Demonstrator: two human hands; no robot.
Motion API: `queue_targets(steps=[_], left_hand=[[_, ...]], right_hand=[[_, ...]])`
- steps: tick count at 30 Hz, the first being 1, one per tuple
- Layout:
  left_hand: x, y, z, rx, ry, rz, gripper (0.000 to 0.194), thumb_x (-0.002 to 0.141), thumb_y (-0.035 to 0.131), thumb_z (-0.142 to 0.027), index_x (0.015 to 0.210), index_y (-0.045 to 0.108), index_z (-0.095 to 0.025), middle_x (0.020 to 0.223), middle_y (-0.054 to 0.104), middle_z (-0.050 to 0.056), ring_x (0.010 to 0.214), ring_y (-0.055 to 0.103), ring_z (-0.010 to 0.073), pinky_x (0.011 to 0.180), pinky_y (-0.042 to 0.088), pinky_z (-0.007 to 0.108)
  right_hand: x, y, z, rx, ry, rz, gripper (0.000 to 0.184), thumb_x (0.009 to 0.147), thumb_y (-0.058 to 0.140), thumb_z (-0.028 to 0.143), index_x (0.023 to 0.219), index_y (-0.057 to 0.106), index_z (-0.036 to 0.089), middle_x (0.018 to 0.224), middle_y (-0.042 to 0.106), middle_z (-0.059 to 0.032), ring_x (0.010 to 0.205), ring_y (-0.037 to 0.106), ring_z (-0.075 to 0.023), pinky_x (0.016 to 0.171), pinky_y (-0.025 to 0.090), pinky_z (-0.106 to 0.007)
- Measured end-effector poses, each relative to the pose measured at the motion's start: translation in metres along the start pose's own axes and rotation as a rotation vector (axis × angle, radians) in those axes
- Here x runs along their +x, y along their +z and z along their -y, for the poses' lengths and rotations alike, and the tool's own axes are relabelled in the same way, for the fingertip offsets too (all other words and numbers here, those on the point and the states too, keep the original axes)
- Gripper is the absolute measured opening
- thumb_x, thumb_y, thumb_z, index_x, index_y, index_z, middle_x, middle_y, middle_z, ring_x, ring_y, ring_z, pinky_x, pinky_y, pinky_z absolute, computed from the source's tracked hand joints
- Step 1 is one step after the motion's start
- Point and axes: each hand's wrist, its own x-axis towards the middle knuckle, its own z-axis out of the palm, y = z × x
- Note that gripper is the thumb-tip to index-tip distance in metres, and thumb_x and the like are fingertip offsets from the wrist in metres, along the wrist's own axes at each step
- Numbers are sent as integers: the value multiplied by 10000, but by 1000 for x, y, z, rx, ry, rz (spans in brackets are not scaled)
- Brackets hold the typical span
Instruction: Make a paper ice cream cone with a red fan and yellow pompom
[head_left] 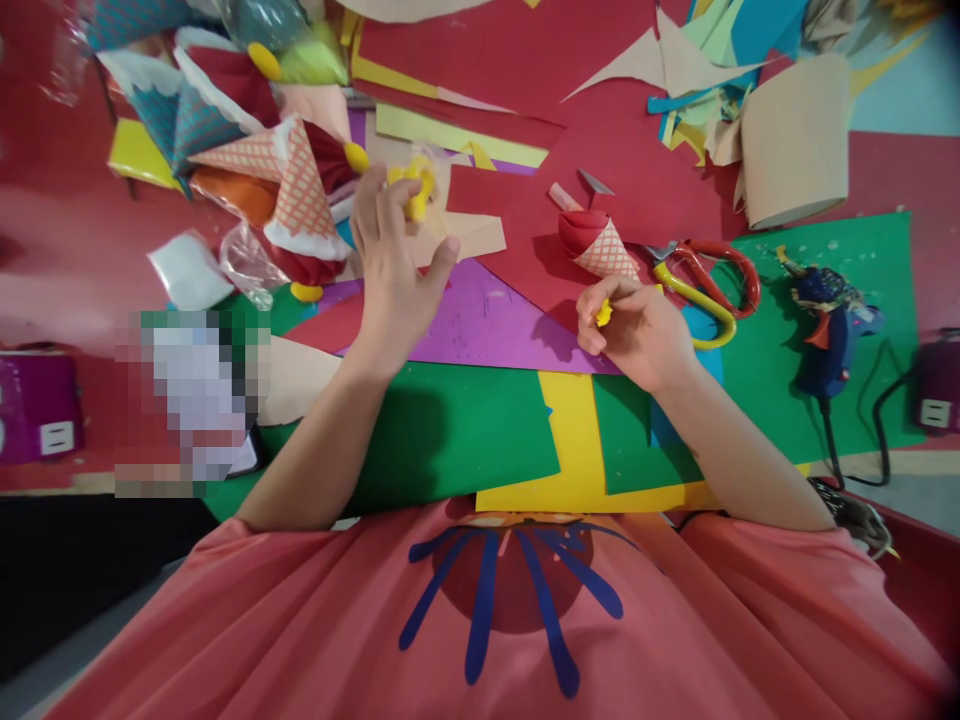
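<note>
My right hand (637, 330) pinches a small yellow lump (604, 313), soft like modelling clay, between thumb and fingers. Just beyond it lies a small cone (609, 250) of red-and-white checked paper with a red roll inside. Scissors (705, 290) with red and yellow handles rest beside that hand, partly behind it. My left hand (394, 260) is open, its fingers apart and nothing visible in its grasp. Past its fingertips a larger yellow lump (420, 190) sits on clear plastic; whether the fingers touch it I cannot tell.
Finished-looking patterned cones (300, 190) are heaped at the left, near a pixelated patch (199, 400). A blue glue gun (829, 340) with a cord lies on a green sheet (885, 270) at the right. Beige card cylinder (799, 145) and paper scraps stand behind; a purple sheet (495, 320) lies centrally.
</note>
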Motion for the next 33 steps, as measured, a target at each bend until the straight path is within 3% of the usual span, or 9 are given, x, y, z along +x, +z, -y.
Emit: queue_targets(steps=[3,5,7,12,17,23,27,31,33], left_hand=[[-2,2,-14,-10,-18,-36,495,875,605,-540,1301,433,-355,1556,322,24,1499,259,235,1095,452,403],[-2,2,-26,8,12,-64,454,889,598,-511,1280,471,-319,1516,383,65,1477,308,260,1155,394,458],[-2,2,-36,4,67,-44,443,888,601,-503,1270,497,-305,1482,439,89,1444,369,272,1124,427,482],[-7,4,-59,-101,231,18,311,951,531,-373,1251,512,-296,1336,597,76,1288,558,206,1088,481,423],[-27,17,-80,-176,525,199,539,910,576,-482,1370,456,-227,1345,623,124,1275,586,233,1072,502,438],[-39,26,-83,-125,368,202,452,914,546,-526,1213,607,-192,1152,732,91,1113,677,200,1076,495,436],[-36,23,-86,-199,361,172,334,921,570,-446,1131,659,-202,1078,754,79,1078,685,190,1030,520,401],[-34,20,-91,-279,380,119,191,910,610,-326,1055,680,-224,971,772,41,1008,702,163,952,549,330],[-34,19,-90,-255,367,115,170,920,594,-326,1025,693,-235,943,776,28,988,707,158,961,545,338]], right_hand=[[-1,2,2,12,18,34,286,763,665,414,626,597,174,598,527,27,436,470,-56,415,395,-224],[-3,3,1,-6,-16,21,286,722,762,396,655,593,174,586,507,55,424,438,-30,399,351,-189],[-4,5,0,-38,-38,26,253,729,788,365,736,623,174,593,523,69,420,450,-15,397,343,-165],[-8,9,-3,-84,62,57,316,802,725,359,1050,631,187,841,703,15,589,670,-82,555,549,-216],[-11,21,-18,-45,91,24,375,854,637,491,1155,571,278,970,716,11,854,731,-153,776,614,-329],[-12,28,-38,-166,22,-7,419,862,576,593,1125,627,271,1209,664,-16,1197,604,-174,1014,535,-334],[-11,28,-37,-91,15,38,418,831,637,583,1106,634,269,1186,674,-9,1148,624,-146,979,541,-289],[-10,25,-27,49,105,83,492,759,705,606,1104,643,260,1012,720,1,851,694,-105,769,595,-237],[-10,23,-21,65,149,83,472,717,778,538,1067,659,243,943,727,14,772,697,-95,750,604,-242]])
